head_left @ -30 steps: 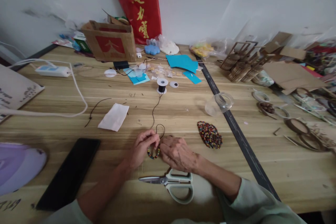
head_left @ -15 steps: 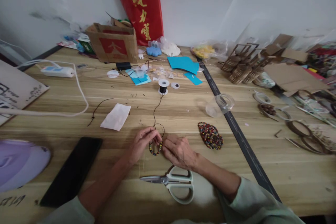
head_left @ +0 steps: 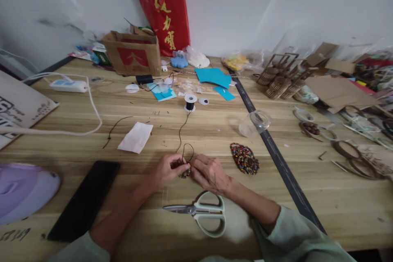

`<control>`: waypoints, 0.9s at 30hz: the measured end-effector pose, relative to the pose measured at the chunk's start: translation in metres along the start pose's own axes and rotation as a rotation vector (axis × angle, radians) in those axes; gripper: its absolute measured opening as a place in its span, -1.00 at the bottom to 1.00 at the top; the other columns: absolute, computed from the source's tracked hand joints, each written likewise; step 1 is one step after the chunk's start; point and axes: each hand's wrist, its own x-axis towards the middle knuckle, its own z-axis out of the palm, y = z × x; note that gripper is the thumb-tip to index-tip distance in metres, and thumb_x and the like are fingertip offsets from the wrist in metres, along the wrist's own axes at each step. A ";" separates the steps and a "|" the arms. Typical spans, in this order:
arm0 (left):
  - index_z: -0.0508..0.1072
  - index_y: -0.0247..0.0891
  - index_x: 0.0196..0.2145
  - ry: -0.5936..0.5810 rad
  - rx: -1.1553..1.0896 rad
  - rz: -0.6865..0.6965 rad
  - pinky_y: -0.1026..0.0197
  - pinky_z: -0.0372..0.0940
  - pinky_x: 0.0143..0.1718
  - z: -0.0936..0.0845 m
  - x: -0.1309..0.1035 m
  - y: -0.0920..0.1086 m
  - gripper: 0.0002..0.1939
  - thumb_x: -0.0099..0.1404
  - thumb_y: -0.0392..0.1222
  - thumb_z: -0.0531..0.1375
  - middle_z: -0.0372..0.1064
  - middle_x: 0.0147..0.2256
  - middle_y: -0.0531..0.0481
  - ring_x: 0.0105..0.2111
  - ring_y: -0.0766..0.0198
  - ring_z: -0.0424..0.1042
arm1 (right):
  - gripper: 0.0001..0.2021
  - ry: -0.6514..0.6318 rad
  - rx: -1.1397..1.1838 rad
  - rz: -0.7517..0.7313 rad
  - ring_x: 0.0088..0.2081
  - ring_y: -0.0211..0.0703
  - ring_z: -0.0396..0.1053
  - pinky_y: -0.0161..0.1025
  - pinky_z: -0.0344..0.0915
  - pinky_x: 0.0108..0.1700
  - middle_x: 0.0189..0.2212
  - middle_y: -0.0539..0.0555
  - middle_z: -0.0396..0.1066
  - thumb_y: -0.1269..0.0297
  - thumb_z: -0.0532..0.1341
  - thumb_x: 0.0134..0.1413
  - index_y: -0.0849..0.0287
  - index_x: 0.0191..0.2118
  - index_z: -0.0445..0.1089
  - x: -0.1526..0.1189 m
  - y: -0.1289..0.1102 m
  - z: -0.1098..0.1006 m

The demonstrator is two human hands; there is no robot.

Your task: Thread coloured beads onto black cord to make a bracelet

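Observation:
Pinched between the fingers of my left hand (head_left: pixel 171 170) is a small beaded bracelet (head_left: pixel 184 175) of many colours, mostly hidden by the fingers. My right hand (head_left: pixel 211 172) is closed close beside it, its fingertips at the dark cord (head_left: pixel 180 132); the exact grip is hidden. A loop of that cord rises above both hands, and the cord runs back to a white spool (head_left: pixel 190 99) wound with black. Below my hands lie scissors (head_left: pixel 196 211) with pale handles. Right of my right hand rests a pile of strung coloured beads (head_left: pixel 245 159).
A black phone (head_left: pixel 84 200), a purple and white iron (head_left: pixel 27 192) and a white paper (head_left: pixel 135 137) lie to the left. A clear plastic jar (head_left: pixel 254 123) lies to the right. Blue paper pieces (head_left: pixel 213 77), a cardboard box (head_left: pixel 132 55) and a red bag (head_left: pixel 167 12) are at the back.
My left fingers have closed further over the bracelet, so less of it shows. The cord loop stands higher above my hands. My right hand has barely moved.

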 end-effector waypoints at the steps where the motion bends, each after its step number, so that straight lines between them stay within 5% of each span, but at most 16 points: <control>1: 0.37 -0.31 -0.58 -0.004 0.055 0.025 0.33 0.09 -0.54 0.000 0.000 -0.001 -0.75 0.13 -0.11 0.23 0.24 -0.63 0.09 -0.58 0.37 0.18 | -0.76 0.004 -0.007 -0.001 -0.41 -0.23 0.25 -0.30 0.10 -0.37 -0.46 0.05 0.32 0.35 -0.02 0.28 0.18 -0.41 0.28 0.000 0.000 0.000; 19: 0.35 -0.30 -0.56 -0.028 0.194 0.096 0.32 0.07 -0.50 -0.001 -0.001 -0.004 -0.69 0.25 -0.09 0.09 0.21 -0.60 0.08 -0.54 0.36 0.17 | -0.83 0.009 -0.023 0.008 -0.37 -0.24 0.30 -0.32 0.11 -0.40 -0.40 0.05 0.36 0.30 0.02 0.30 0.17 -0.32 0.29 -0.001 0.004 0.002; 27: 0.31 -0.29 -0.52 0.052 -0.001 0.080 0.33 0.10 -0.52 0.000 -0.001 0.003 -0.72 0.20 -0.04 0.18 0.18 -0.57 0.11 -0.55 0.37 0.16 | -0.82 -0.008 -0.047 -0.001 -0.37 -0.21 0.28 -0.30 0.10 -0.37 -0.42 0.06 0.35 0.35 0.01 0.27 0.18 -0.35 0.27 0.000 0.001 0.001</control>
